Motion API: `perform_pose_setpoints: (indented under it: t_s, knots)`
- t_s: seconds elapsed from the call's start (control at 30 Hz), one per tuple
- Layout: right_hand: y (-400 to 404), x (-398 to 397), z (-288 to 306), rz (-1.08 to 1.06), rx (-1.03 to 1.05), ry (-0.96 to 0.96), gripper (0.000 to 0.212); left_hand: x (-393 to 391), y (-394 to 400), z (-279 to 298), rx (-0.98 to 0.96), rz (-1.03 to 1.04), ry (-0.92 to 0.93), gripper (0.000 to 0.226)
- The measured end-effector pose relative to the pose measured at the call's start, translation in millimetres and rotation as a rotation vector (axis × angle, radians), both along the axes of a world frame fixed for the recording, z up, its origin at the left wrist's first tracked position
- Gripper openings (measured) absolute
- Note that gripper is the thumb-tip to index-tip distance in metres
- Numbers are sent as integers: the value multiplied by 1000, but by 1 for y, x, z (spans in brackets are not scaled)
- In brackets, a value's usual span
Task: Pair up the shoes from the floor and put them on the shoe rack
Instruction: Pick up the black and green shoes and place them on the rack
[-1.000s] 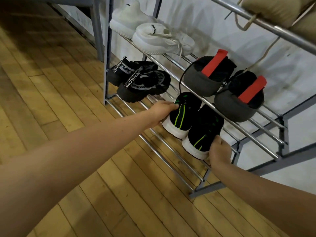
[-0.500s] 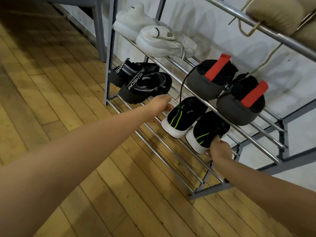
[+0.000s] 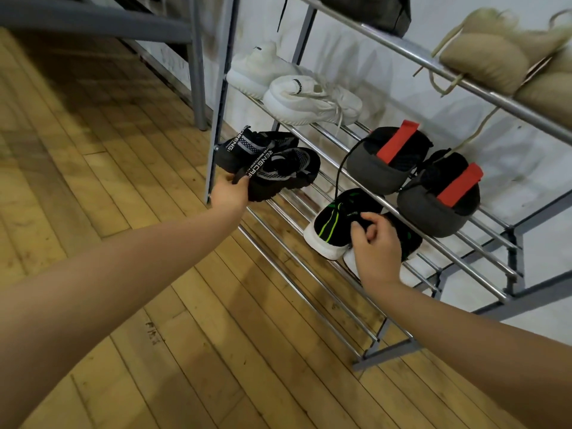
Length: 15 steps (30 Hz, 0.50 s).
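A metal shoe rack (image 3: 312, 292) stands against the white wall. On its bottom shelf sits a pair of black shoes with green stripes and white soles (image 3: 332, 222). My right hand (image 3: 373, 243) rests on the heels of this pair, fingers curled at the collar of the left shoe, and hides most of the right one. Left of them lies a pair of black shoes with lettered straps (image 3: 278, 168). My left hand (image 3: 230, 191) holds the heel of the nearer strapped shoe.
White sneakers (image 3: 305, 97) and grey slippers with red straps (image 3: 411, 174) fill the middle shelf, with beige shoes (image 3: 495, 57) on the top one. A grey metal frame leg (image 3: 198, 66) stands to the rack's left. Wooden plank floor (image 3: 123, 212) spreads in front.
My left hand left the green-striped shoe and moved left to the strapped black shoe. My right hand climbed from the sole onto the heels of the green-striped pair.
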State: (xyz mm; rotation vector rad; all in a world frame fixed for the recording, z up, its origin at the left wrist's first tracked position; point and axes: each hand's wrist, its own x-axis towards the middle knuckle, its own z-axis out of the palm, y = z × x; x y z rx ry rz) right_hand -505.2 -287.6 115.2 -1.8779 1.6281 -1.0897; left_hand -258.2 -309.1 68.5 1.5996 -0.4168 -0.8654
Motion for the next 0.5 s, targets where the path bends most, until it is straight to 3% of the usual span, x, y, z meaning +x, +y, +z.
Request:
perform_pose_setpoints:
  t_s: [0.3,0.5]
  knots:
    - [21,34,3,432,63,111,12,12,8,19,-64,-72,264,41]
    - [28,51,2,499,158,102,15,15,0,27,-65,-154,194,49]
